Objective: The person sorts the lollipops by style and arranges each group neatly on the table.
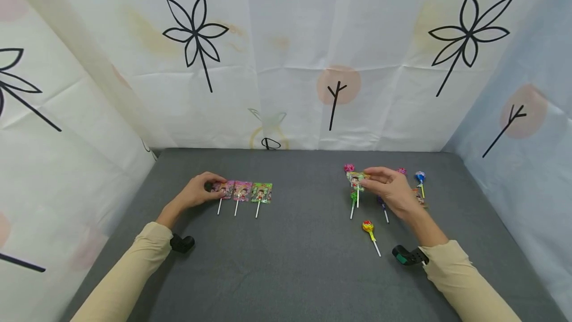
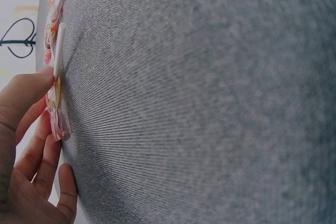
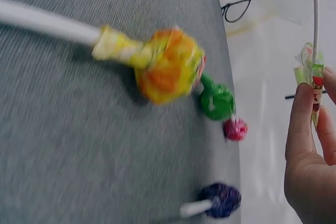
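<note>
From where I stand, the person's left hand (image 1: 195,193) is at the far left of the grey tabletop (image 1: 268,262), thumb and fingers pinching the wrapper of the leftmost pink flat lollipop (image 1: 227,190). Just beside it, in a row, lie a second pink flat lollipop (image 1: 243,191) and a green flat lollipop (image 1: 261,193), their white sticks pointing toward the person.

Over on the right, the right hand (image 1: 395,193) grips a pale-green flat lollipop (image 1: 356,180) by its wrapper between thumb and fingers, held up off the cloth, stick downward. Around that hand lie ball lollipops: a yellow-and-orange one (image 1: 368,227) nearest the person, a green one (image 1: 354,197), a pink one (image 1: 348,167), a dark purple one (image 3: 224,200) and a blue one (image 1: 420,176).
</note>
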The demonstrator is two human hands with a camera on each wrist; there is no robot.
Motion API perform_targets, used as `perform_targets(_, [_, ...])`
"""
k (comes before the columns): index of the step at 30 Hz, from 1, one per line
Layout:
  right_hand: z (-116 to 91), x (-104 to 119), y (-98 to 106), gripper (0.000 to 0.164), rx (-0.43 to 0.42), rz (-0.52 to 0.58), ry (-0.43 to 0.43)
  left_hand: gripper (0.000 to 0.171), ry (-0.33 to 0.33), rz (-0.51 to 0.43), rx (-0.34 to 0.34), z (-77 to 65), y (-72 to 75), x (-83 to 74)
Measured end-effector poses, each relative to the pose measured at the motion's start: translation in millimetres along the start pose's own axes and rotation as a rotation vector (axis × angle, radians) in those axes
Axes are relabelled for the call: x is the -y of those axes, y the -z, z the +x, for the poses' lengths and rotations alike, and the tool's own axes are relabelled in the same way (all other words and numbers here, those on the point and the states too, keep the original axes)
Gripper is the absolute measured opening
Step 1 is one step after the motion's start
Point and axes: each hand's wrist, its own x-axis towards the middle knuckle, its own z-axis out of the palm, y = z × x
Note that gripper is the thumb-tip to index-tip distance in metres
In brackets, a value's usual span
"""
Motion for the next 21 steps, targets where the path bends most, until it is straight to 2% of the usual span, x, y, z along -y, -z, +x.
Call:
perform_targets(9, [9.3,-4.1,-20.1,0.046,0.065,0.057,-0.044,0.036,-0.018,-0.013,-0.005,0.4,0.9,0.6])
perform_targets(21, [18.4,-14.5,-49.0,0.043,0.104,-0.001,-0.019,0.036,-0.005,-0.012,-0.005,-0.1,-0.7,2.3])
